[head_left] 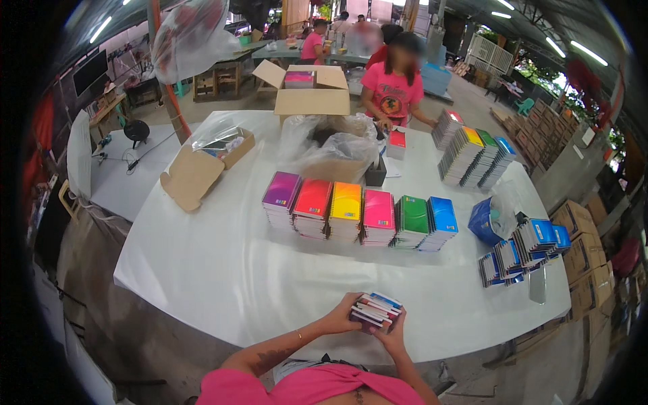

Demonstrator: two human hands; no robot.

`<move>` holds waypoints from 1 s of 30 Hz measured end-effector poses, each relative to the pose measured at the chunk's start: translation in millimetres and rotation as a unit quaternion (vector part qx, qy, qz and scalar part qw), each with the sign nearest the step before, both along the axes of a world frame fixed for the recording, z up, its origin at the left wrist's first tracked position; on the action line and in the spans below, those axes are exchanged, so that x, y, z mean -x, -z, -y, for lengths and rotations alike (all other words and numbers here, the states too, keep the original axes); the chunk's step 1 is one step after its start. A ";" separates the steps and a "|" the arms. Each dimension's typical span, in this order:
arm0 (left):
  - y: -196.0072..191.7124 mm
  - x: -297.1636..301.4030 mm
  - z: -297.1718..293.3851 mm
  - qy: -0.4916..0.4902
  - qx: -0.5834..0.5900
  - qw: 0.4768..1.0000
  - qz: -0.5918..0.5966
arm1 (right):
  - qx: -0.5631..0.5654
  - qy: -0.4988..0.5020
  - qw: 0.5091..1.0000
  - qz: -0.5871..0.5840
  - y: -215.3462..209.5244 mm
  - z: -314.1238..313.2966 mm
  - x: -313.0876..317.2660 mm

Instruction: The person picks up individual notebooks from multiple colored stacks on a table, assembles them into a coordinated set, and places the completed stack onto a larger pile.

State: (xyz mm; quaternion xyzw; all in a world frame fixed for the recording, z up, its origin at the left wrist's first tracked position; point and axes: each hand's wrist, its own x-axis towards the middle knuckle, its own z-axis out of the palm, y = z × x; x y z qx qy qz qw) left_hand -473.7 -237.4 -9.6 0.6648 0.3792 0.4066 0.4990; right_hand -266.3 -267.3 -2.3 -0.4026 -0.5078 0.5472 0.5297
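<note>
Between my two hands I hold a small bundle of spiral notebooks (pixel 375 310), edges up, over the near side of the white table. My left hand (pixel 342 315) grips its left side, and my right hand (pixel 393 332) closes round its right side. A blue cover shows at the bundle's far end and a dark purple one nearest me. Beyond my hands stands a row of notebook stacks: purple (pixel 281 190), red (pixel 312 199), yellow (pixel 346 202), pink (pixel 379 210), green (pixel 412 216) and blue (pixel 443 216).
Blue notebooks (pixel 523 250) lie in uneven piles at the right, beside a blue bag (pixel 484 223). Behind the row sits a plastic-lined box (pixel 331 152); an opened carton (pixel 196 169) lies left. Across the table (pixel 202 263), a person in pink (pixel 395 88) touches more notebook stacks (pixel 466 155).
</note>
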 end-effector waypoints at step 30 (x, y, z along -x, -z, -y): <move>2.1 -0.4 27.2 0.009 -0.005 0.993 -0.118 | -0.102 -0.095 0.960 0.244 71.2 9.7 -16.6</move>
